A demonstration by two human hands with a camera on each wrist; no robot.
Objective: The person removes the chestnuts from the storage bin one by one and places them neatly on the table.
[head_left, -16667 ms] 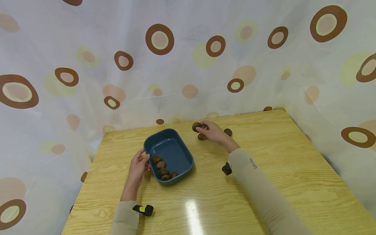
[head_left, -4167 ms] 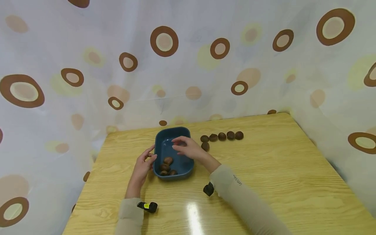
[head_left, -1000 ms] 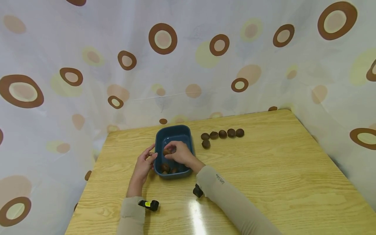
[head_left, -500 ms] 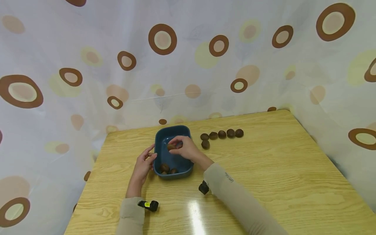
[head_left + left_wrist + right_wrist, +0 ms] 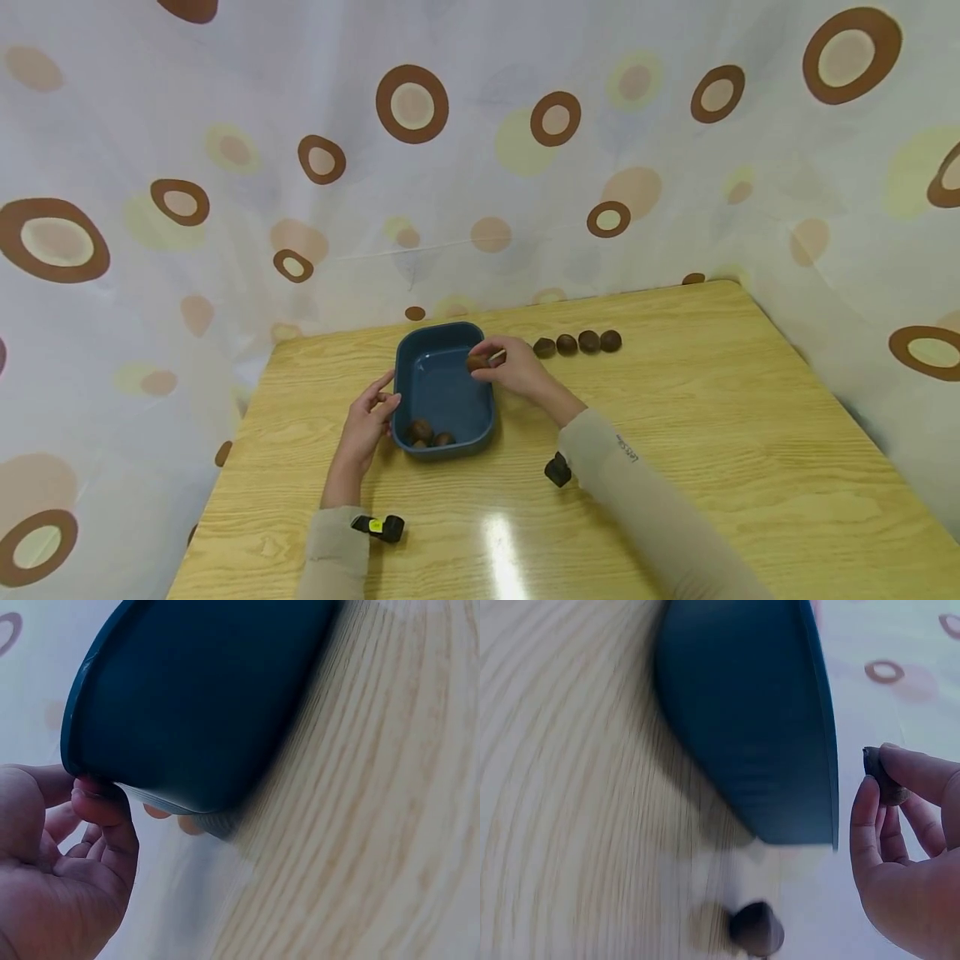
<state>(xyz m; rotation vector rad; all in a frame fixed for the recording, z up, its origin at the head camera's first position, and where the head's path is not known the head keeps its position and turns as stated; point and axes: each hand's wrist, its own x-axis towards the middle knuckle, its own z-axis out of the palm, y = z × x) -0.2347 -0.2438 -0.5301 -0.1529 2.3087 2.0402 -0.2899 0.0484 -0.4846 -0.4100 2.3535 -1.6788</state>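
My right hand [image 5: 517, 368] pinches a brown chestnut [image 5: 477, 362] between thumb and fingers, above the right rim of a blue rectangular box [image 5: 446, 392]. In the right wrist view this chestnut [image 5: 883, 777] sits at the fingertips, clear of the box wall [image 5: 757, 712]. My left hand [image 5: 367, 421] grips the box's left side; in the left wrist view the thumb and a finger pinch its rim. A few chestnuts [image 5: 421, 431] lie in the near left corner of the box. Right of the box runs a row of several chestnuts [image 5: 567, 344], its left end hidden by my right hand.
The box stands on a wood-grain table [image 5: 675, 433], toward its far edge. A patterned white curtain [image 5: 480, 167] hangs behind and beside the table. One chestnut [image 5: 757, 928] rests on the tabletop near the box in the right wrist view.
My right hand has lifted a chestnut from the box and carried it right, to the rim. Since the oldest frame, the row has formed and fewer chestnuts lie in the box.
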